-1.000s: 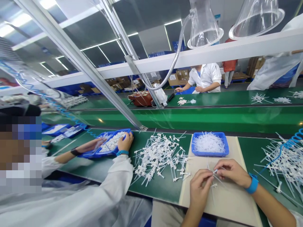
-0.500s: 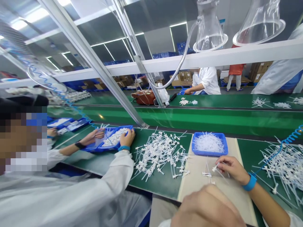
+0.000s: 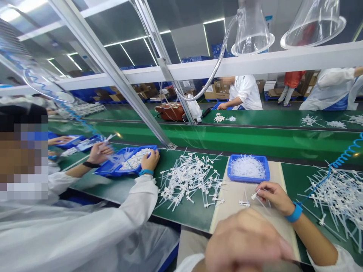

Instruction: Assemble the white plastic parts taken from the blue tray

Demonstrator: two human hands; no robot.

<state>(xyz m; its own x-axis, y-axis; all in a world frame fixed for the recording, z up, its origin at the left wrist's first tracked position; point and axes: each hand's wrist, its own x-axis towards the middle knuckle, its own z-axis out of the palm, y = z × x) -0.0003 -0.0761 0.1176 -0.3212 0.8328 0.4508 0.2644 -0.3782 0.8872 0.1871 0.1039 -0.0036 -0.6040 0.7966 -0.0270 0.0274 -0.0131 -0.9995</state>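
My right hand (image 3: pixel 273 196), with a blue band at the wrist, pinches a small white plastic connector with a thin tube (image 3: pixel 254 195) above the beige mat (image 3: pixel 227 215). Close to the camera at the bottom, my left hand (image 3: pixel 245 241) is a large blur. Its fingers are smeared, so whether they grip anything does not show. Another white connector piece (image 3: pixel 244 203) lies on the mat between the two hands. Just beyond my right hand, a blue tray (image 3: pixel 248 179) holds a heap of thin clear tubes (image 3: pixel 246 166).
One pile of white connectors with tubes (image 3: pixel 190 179) lies left of the mat, another pile (image 3: pixel 337 200) to its right. On the left, a co-worker's hand (image 3: pixel 150 159) touches a blue bin (image 3: pixel 106 170). A metal post (image 3: pixel 113 71) and clear hoods (image 3: pixel 252 32) stand over the bench.
The view has shifted slightly. My right hand keeps its pinch on the connector over the mat. On the left, the co-worker's far hand has moved away from the bin, leftward and up.
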